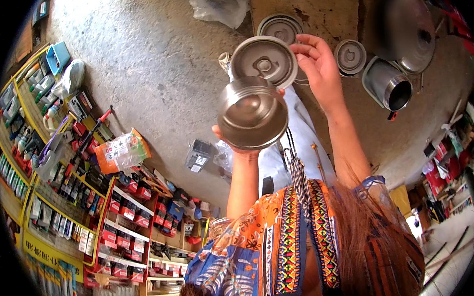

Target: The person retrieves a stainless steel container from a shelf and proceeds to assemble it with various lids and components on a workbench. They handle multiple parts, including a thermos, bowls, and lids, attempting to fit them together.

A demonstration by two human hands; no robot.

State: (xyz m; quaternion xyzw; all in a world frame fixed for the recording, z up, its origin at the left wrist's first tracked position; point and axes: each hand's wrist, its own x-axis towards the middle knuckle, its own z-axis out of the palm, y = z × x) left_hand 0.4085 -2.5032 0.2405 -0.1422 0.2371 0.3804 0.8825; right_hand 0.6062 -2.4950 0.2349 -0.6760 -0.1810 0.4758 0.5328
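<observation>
My left hand (245,151) is wrapped from below around a round, shiny steel container (253,114), its open mouth tilted up toward me. Directly beyond the container's far edge is a round grey lid (264,61) with a raised ring and small knob in its middle. At the lid's right rim, my right hand (320,69) has thumb and index finger closed against the edge, other fingers bent above. Partly covered behind that lid is another round lid (280,28). To the right of my right hand, a smaller round lid (350,57) lies lower down.
At right stand a steel canister (394,92) and a large blurred round metal lid (406,36). Clear plastic bags (220,5) lie on the concrete floor (140,52). Packed shelves (66,192) line the left; more goods (450,164) are at right. A dark box (199,155) sits left of my forearm.
</observation>
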